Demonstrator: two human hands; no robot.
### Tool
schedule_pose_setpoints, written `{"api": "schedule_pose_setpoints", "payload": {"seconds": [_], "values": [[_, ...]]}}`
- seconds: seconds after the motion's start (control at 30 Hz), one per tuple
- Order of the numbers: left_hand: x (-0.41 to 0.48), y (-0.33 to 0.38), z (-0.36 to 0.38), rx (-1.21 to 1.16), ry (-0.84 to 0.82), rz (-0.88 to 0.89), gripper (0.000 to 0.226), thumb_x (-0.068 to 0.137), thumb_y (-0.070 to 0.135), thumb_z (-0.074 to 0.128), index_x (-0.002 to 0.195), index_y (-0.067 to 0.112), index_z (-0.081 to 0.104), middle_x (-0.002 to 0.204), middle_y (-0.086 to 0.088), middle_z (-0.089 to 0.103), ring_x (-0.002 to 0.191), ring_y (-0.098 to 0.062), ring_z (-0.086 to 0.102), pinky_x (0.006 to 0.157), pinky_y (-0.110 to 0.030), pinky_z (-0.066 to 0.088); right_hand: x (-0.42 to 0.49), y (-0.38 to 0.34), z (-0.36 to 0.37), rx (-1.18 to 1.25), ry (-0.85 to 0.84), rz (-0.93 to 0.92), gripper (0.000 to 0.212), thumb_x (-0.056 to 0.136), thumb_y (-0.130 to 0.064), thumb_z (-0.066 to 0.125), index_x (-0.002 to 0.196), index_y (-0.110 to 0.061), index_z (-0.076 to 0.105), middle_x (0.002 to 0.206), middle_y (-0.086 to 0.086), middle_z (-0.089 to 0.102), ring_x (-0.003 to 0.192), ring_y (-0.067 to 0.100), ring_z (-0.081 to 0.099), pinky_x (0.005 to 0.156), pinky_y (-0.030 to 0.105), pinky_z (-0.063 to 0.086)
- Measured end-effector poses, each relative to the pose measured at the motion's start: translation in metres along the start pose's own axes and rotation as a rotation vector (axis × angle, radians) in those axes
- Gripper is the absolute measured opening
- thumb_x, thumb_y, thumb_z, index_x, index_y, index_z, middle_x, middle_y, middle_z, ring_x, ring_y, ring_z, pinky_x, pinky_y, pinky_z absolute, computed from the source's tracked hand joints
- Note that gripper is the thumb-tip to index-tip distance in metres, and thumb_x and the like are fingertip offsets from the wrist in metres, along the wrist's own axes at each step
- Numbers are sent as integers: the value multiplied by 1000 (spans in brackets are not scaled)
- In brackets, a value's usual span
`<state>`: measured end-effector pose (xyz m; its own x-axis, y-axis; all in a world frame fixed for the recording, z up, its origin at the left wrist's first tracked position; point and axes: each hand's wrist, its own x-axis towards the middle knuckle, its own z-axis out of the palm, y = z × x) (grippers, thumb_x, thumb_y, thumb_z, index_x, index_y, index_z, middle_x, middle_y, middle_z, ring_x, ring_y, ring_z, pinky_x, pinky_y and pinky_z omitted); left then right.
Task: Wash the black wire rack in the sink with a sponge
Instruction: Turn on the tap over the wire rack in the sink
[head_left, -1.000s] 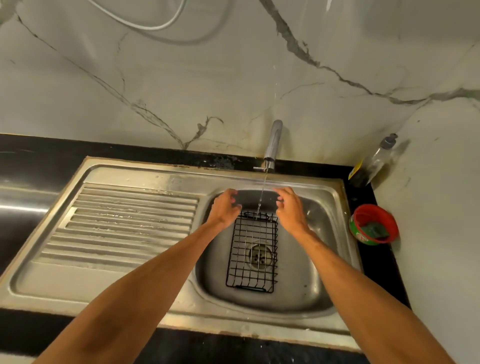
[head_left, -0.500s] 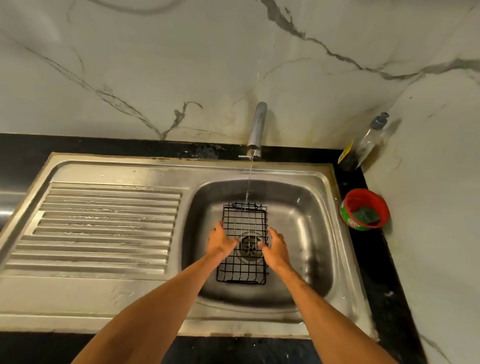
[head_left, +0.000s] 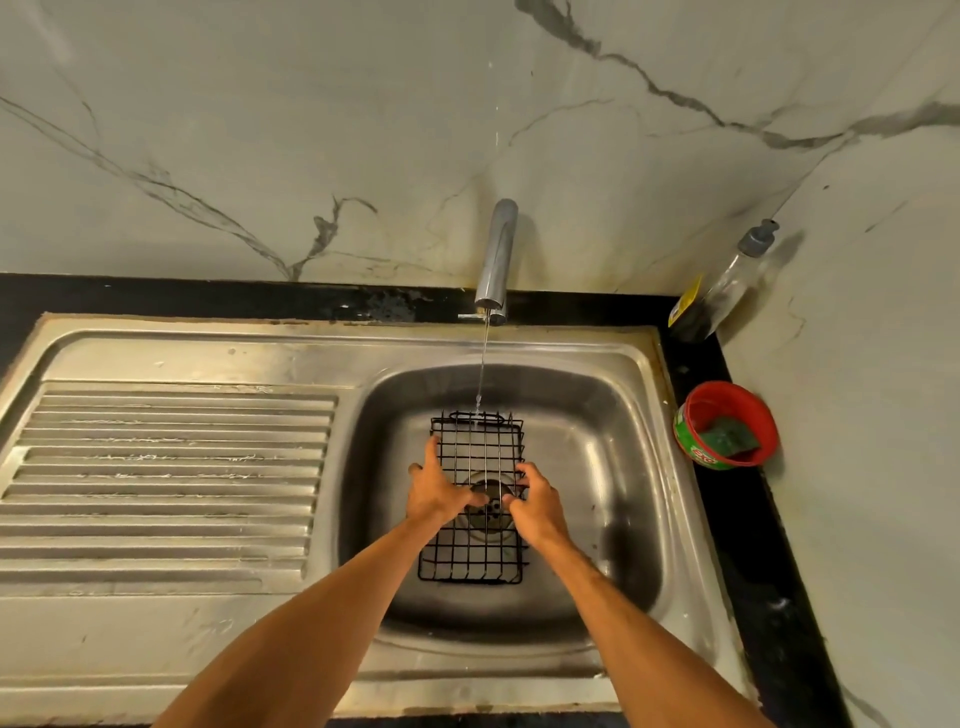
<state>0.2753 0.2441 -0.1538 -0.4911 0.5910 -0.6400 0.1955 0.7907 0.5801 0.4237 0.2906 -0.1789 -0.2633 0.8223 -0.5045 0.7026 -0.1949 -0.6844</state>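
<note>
rack (head_left: 472, 551) flat in sink (head_left: 613, 467), over the drain, between both hands. left hand (head_left: 441, 493): fingers straight along rack's left edge, thumb across the wires. right hand (head_left: 537, 501): fingers curled round right-edge wires. tap (head_left: 497, 254) water lands on rack end beyond both hands.

Black grid rack (head_left: 470, 551), silver sink (head_left: 519, 348), red tub (head_left: 722, 405), green sponge (head_left: 727, 439), grey-veined white wall (head_left: 363, 130)

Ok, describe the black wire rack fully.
The black wire rack is a rectangular grid of dark-coated wire with low upturned ends. It lies flat in the sink over the drain, tap water hitting its far end. The left hand rests on its left edge; the right hand grips its right edge.
</note>
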Motion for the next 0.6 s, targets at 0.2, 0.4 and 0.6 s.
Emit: {"api": "schedule_pose_setpoints", "payload": {"seconds": [0.2, 0.4, 0.6], "values": [[-12, 4, -13, -52, -5, -12, 117, 61, 0, 93, 148, 40, 26, 141, -12, 41, 96, -26, 59, 59, -45, 64, -12, -2, -6, -13, -2, -49, 51, 93, -8, 62, 139, -22, 45, 139, 9, 53, 125, 24, 53, 97, 31, 48], [-41, 21, -28, -39, 21, 59, 117, 61, -3, 90, 148, 39, 24, 143, -11, 42, 96, -29, 62, 54, -44, 64, -31, -17, -24, 21, 27, -144, 46, 93, -12, 63, 134, -27, 47, 133, 6, 56, 120, 19, 55, 87, 19, 45], [-70, 44, -41, 24, 41, 120, 115, 58, 3, 94, 140, 32, 19, 139, -10, 36, 93, -29, 57, 61, -44, 64, -57, -38, -53, 33, 92, -272, 44, 91, -10, 63, 129, -29, 51, 124, -1, 58, 111, 13, 56, 92, 29, 51]]}}
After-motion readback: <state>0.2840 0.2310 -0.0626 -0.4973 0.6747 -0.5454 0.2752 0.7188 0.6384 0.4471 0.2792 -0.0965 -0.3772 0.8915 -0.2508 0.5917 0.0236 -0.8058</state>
